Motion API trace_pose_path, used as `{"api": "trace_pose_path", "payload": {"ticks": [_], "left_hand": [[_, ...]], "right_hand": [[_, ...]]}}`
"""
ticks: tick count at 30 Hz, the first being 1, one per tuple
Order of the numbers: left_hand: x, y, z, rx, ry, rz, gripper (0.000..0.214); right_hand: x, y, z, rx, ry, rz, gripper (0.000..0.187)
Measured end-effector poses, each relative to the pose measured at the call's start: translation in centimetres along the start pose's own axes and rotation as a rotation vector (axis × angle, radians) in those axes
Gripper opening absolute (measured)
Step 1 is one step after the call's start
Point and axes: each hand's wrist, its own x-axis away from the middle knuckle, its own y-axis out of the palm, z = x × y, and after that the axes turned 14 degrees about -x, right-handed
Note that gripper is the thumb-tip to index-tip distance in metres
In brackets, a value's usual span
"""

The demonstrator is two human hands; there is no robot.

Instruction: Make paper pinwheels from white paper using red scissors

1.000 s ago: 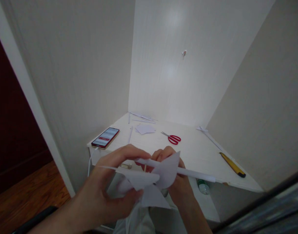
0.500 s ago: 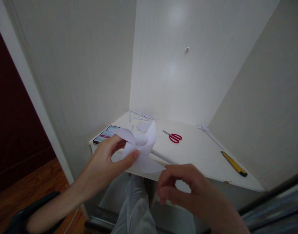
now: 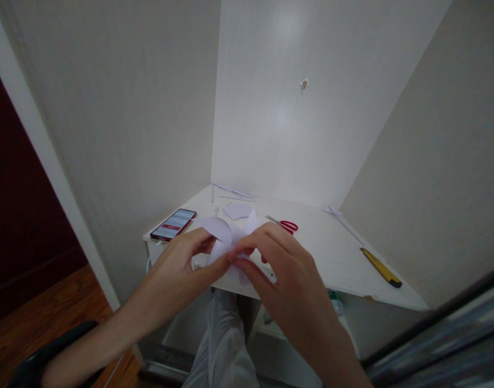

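Note:
A white paper pinwheel point(image 3: 222, 235) with curled blades is held over the near edge of the white desk point(image 3: 331, 253). My left hand point(image 3: 182, 269) pinches it from the left, thumb and fingers closed on the paper. From the right, my right hand point(image 3: 283, 275) comes in over it, its fingertips pressed together on the pinwheel's middle. The pinwheel's stick is mostly hidden under my right hand.
On the desk lie a red-cased phone point(image 3: 173, 224) at the left, red-handled scissors point(image 3: 285, 224), a yellow utility knife point(image 3: 381, 267) at the right, and paper scraps point(image 3: 235, 210) near the back corner. Walls enclose the desk on three sides.
My right hand, which had dropped away to the lower right, has come back up onto the pinwheel's middle. My left hand has kept hold of the pinwheel, which now sits slightly lower.

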Motion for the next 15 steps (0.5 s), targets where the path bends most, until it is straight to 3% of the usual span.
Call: {"api": "trace_pose_path", "payload": {"ticks": [9,15], "left_hand": [[0.4,-0.7,0.8,0.047,0.059,-0.024,0.029],[0.6,-1.2,0.2,0.273,0.035,-0.02,0.023]], "right_hand": [[0.8,0.4,0.6,0.064,-0.16,0.116,0.007],[1.0,0.4,1.5,-0.088,-0.164,0.256,0.009]]}}
